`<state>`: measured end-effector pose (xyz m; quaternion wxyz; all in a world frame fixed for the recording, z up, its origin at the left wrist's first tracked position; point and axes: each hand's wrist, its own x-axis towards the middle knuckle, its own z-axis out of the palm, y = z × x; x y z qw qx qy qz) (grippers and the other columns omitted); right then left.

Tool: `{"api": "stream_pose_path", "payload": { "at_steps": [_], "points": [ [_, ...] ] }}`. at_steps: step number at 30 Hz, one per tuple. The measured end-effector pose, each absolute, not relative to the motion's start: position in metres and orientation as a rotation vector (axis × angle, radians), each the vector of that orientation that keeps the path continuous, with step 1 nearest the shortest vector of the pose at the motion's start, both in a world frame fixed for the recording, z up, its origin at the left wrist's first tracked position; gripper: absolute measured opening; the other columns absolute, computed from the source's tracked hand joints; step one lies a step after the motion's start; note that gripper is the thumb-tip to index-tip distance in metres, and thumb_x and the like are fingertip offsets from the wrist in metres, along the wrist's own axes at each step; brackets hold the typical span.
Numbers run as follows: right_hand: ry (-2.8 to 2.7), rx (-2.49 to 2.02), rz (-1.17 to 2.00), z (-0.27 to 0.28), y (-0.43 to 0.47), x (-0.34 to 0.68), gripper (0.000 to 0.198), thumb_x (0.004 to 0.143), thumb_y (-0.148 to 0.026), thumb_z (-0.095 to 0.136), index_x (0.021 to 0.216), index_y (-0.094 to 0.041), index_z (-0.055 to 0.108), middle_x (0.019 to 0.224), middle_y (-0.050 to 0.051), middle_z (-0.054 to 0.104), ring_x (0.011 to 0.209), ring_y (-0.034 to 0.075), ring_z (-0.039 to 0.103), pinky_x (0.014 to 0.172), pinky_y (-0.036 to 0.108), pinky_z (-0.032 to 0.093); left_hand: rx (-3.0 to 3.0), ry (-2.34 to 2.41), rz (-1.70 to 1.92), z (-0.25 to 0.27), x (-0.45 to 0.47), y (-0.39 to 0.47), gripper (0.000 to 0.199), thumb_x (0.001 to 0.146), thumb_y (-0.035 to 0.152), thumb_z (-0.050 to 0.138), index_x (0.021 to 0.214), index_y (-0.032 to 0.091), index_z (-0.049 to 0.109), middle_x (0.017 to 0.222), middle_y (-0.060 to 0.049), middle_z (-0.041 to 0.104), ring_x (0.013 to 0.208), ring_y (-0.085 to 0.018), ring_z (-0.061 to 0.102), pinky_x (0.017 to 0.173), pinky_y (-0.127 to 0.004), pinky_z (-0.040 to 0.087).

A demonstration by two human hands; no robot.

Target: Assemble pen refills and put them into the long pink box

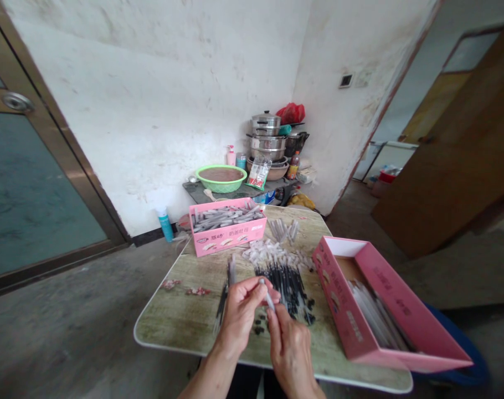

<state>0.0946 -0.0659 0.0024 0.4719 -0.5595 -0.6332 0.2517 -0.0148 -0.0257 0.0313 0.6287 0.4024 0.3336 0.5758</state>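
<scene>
My left hand [246, 305] and my right hand [289, 338] meet above the near middle of the table, both closed on one pale, translucent pen barrel [267, 295]. The left fingers and thumb pinch its upper part, while the right thumb and fingers grip its lower end. Just beyond my hands lies a pile of black pen refills [291, 285]. Behind that are heaped small clear plastic pieces [268, 250], perhaps caps. Small black pieces [259, 327] lie scattered under my hands. A few pale barrels [232, 269] and dark refills rest left of my left hand.
A pink box [231, 242] full of pens stands at the table's far left. Another pink box [355, 327], holding some pale barrels, is at the right edge. More barrels [283, 230] lie at the back. Beyond stand a green basin [221, 187] and steel pots [268, 147].
</scene>
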Motion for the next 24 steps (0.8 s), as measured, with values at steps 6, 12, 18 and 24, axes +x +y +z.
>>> {"api": "stream_pose_path", "payload": {
  "at_steps": [6,12,18,24],
  "points": [
    [-1.392,-1.304,0.979,0.007,-0.066,0.093,0.044,0.090,-0.053,0.042,0.078,-0.015,0.061,0.048,0.000,0.051,0.038,0.010,0.042,0.040,0.021,0.029,0.876,0.747,1.281,0.029,-0.015,-0.020,0.030,0.079,0.040,0.064,0.084,0.010,0.065,0.075,-0.011,0.071,0.068,-0.020,0.066,0.056,-0.023,0.047],
    [-0.937,-0.852,1.715,0.021,-0.073,0.091,0.041,0.091,-0.054,0.037,0.083,-0.019,0.055,0.033,-0.013,0.027,0.023,0.007,0.015,0.027,0.020,0.024,0.817,0.562,1.060,0.030,-0.019,-0.019,0.024,0.080,0.035,0.064,0.083,0.011,0.063,0.074,-0.011,0.071,0.060,-0.014,0.063,0.046,-0.017,0.041],
    [-1.611,-1.387,0.680,-0.012,-0.079,0.094,0.035,0.090,-0.046,0.046,0.073,-0.018,0.058,0.048,-0.002,0.050,0.041,0.011,0.046,0.046,0.021,0.031,0.722,0.802,1.515,0.031,-0.035,0.006,0.030,0.073,0.038,0.072,0.085,0.011,0.067,0.070,-0.007,0.071,0.064,-0.017,0.067,0.064,-0.028,0.054],
    [-1.650,-1.649,0.269,-0.007,-0.081,0.132,0.044,0.094,-0.049,0.033,0.076,-0.019,0.059,0.048,0.001,0.055,0.042,0.014,0.052,0.045,0.022,0.032,1.024,1.050,1.405,0.002,-0.044,0.059,0.046,0.067,0.048,0.072,0.092,0.010,0.069,0.074,-0.009,0.072,0.059,-0.020,0.068,0.056,-0.030,0.055]
  ]
}}
